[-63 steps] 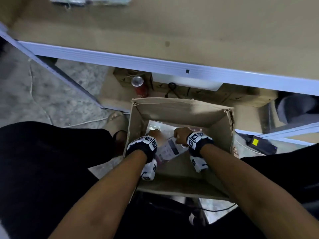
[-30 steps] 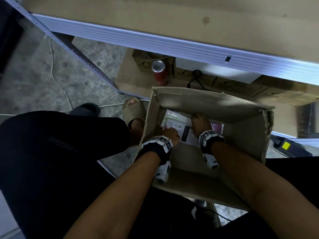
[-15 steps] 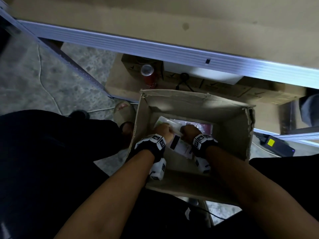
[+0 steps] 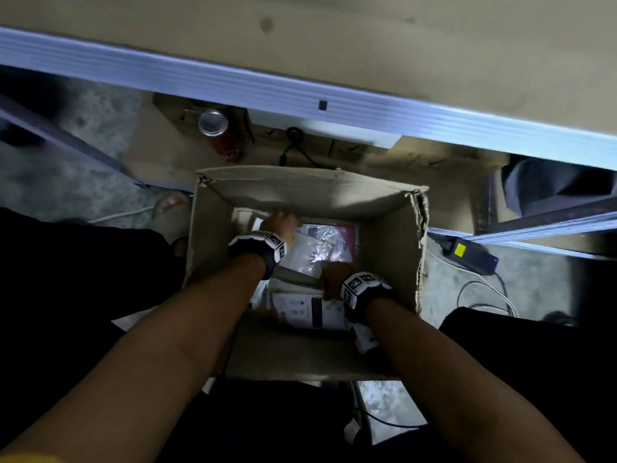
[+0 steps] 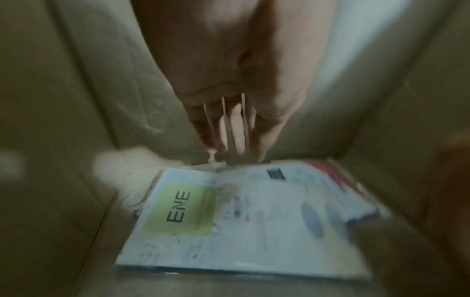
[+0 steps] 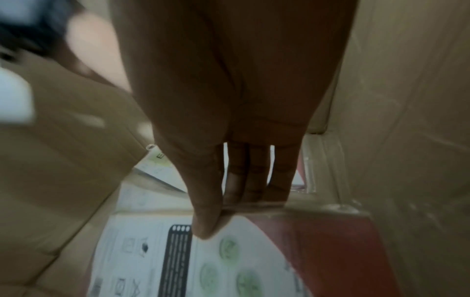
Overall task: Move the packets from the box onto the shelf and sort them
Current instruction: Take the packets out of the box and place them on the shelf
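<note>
An open cardboard box (image 4: 310, 192) stands on the floor below the shelf board (image 4: 334, 35), and both my hands are inside it. My left hand (image 4: 277, 225) is at the far left corner; in the left wrist view its fingers (image 5: 239, 140) point straight down at the far edge of a white packet with a green "ENE" label (image 5: 229, 221). My right hand (image 4: 334, 279) is nearer me. Its thumb and fingers (image 6: 218, 213) pinch the edge of a clear-wrapped white and red packet (image 6: 229, 261) with a black strip. More packets (image 4: 320, 248) lie beneath.
A red can (image 4: 222, 135) and a black cable (image 4: 293, 142) sit on flat cartons under the shelf's blue-white edge (image 4: 300, 91). A black adapter with a yellow label (image 4: 467, 255) and its cords lie right of the box. A sandalled foot (image 4: 173, 208) is at its left.
My left hand has reached from the near side to the box's far left corner. My right hand has drawn back toward me with a packet's edge pinched. The head view has shifted slightly.
</note>
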`<state>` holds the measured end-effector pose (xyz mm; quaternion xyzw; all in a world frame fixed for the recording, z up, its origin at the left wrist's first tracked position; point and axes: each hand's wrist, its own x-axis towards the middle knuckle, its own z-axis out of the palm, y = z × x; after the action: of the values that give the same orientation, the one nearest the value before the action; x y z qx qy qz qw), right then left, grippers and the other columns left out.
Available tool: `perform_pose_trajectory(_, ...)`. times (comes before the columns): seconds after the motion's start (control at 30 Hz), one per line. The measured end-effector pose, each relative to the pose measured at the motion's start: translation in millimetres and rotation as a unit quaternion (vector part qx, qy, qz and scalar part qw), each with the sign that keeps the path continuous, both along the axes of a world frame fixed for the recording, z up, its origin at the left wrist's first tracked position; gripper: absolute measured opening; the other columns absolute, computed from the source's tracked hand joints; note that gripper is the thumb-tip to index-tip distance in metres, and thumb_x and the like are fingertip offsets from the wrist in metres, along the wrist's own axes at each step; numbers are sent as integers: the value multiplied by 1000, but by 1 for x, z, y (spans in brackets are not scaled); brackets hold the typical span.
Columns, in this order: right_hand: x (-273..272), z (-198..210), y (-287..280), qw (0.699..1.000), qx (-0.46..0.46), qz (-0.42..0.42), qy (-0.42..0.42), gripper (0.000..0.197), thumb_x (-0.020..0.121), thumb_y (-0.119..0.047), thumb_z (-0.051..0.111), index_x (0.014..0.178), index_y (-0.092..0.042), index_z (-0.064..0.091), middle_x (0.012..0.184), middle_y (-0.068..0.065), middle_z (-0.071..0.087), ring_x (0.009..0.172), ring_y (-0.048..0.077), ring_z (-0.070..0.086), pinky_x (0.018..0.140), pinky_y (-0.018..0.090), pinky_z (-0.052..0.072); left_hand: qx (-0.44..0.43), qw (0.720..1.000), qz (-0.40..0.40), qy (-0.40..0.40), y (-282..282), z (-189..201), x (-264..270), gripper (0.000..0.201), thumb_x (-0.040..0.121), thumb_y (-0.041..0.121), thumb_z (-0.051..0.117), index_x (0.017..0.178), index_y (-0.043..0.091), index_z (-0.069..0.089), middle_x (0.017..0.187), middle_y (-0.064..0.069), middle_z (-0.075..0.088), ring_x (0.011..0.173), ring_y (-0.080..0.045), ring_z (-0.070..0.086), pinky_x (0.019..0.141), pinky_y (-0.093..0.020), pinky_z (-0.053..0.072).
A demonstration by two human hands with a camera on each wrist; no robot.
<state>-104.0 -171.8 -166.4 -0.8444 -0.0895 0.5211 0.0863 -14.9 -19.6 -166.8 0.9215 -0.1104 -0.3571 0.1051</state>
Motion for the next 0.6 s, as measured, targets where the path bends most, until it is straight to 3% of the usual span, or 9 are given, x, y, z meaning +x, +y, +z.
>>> perform_pose_trajectory(0.13, -1, 9, 0, 1000, 8, -10, -3, 40, 85, -25, 75, 118, -3, 67, 128, 18, 62, 120, 32, 59, 96, 36, 50, 41, 991, -127, -14, -5, -15, -6, 45, 98, 7, 50, 142, 8, 46, 149, -17, 42, 138, -34, 41, 112, -44, 38)
perform_pose_trajectory(0.23, 0, 17, 0, 999, 15, -31, 5, 38, 88, -20, 72, 119, 0, 66, 126, 19, 63, 119, 32, 60, 92, 33, 49, 86, 980, -178, -40, -1, -28, -11, 54, 96, 11, 54, 147, 9, 36, 155, -16, 32, 142, -35, 33, 116, -47, 30)
perform_pose_trajectory(0.43, 2, 27, -4, 999, 29, -45, 5, 39, 90, -16, 70, 124, 2, 64, 135, 21, 57, 124, 31, 56, 96, 31, 45, 90, 986, -140, -24, 4, -46, -8, 72, 87, 15, 70, 148, 10, 33, 159, -16, 25, 145, -36, 27, 119, -48, 23)
perform_pose_trajectory(0.5, 1, 28, -3, 999, 19, -33, 6, 37, 90, -17, 70, 122, 0, 66, 131, 18, 61, 122, 31, 57, 95, 31, 47, 104, 984, -147, -10, 5, -51, -7, 66, 91, 17, 65, 148, 9, 32, 156, -17, 32, 143, -38, 31, 118, -49, 27)
perform_pose_trajectory(0.6, 2, 29, 0, 1000, 13, -23, 13, 40, 91, -19, 69, 127, -2, 63, 134, 17, 59, 125, 32, 56, 98, 34, 46, 96, 986, -139, -11, -1, -49, -1, 48, 92, 22, 65, 135, 10, 49, 140, -17, 52, 133, -36, 45, 110, -46, 37)
